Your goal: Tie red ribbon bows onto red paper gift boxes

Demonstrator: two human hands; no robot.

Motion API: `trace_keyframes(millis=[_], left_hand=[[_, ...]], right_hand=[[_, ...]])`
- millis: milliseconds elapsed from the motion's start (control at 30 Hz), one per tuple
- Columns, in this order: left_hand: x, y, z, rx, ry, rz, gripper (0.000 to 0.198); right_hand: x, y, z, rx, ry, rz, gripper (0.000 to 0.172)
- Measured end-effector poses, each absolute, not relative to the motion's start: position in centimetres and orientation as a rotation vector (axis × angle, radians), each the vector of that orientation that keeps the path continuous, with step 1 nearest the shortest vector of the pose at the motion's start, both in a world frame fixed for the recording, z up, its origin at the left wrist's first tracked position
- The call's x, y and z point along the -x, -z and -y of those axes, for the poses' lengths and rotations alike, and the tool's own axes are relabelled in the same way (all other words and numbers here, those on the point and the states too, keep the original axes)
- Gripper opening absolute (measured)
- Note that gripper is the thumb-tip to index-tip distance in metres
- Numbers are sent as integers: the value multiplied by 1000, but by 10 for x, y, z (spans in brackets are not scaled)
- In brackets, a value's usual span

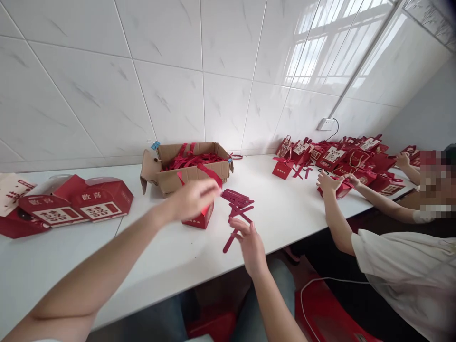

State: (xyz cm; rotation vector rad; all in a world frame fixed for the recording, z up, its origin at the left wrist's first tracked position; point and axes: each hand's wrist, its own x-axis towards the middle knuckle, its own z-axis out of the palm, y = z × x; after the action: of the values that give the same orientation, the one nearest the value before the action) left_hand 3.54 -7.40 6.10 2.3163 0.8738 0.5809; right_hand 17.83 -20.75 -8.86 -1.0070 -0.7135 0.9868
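Note:
My left hand (190, 198), blurred by motion, reaches over a small red box (202, 218) with a red ribbon (211, 175) standing up behind my fingers. Whether those fingers grip the ribbon cannot be made out. Part of the box is hidden beneath the hand. Closer to the table's front edge, my right hand (253, 249) has its fingers bent and its thumb apart from them. Its fingertips are beside a dark red flat strip (230, 242); any contact is unclear. More such strips (238, 200) lie in a loose pile just beyond.
A cardboard box (185, 178) of red ribbons stands by the tiled wall. Larger red boxes (96, 199) lie at left. Another ribboned red box (282, 168) sits right of the cardboard. Farther right, a co-worker's hands (329, 183) handle a red box before a heap of finished-looking boxes (356, 156).

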Motion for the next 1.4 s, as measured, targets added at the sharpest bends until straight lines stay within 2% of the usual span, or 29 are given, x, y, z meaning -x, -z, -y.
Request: trace_keyframes(millis=[67, 133, 233, 367, 533, 933, 1200, 1400], left_hand=[[-32, -29, 119, -2503, -350, -711, 31], [-23, 0, 153, -2512, -293, -692, 29], [-2, 34, 181, -2297, -286, -801, 33], [29, 65, 200, -1967, -276, -809, 33], [48, 92, 213, -1901, -198, -785, 35], [64, 178, 224, -1940, 12, -809, 39], [72, 188, 217, -1870, 25, -892, 36], [69, 202, 214, -1857, 40, -799, 35]], right_hand=[[-160, 74, 209, 815, -1296, 631, 62], [-149, 68, 212, 742, -1384, 536, 48], [-149, 71, 216, 773, -1312, 405, 29], [-172, 82, 219, 777, -1286, 265, 19], [-200, 83, 215, 711, -1215, 177, 6], [-246, 59, 233, 719, -925, 170, 8], [-301, 27, 275, 623, -640, 243, 7], [-300, 8, 300, 726, -382, 299, 7]])
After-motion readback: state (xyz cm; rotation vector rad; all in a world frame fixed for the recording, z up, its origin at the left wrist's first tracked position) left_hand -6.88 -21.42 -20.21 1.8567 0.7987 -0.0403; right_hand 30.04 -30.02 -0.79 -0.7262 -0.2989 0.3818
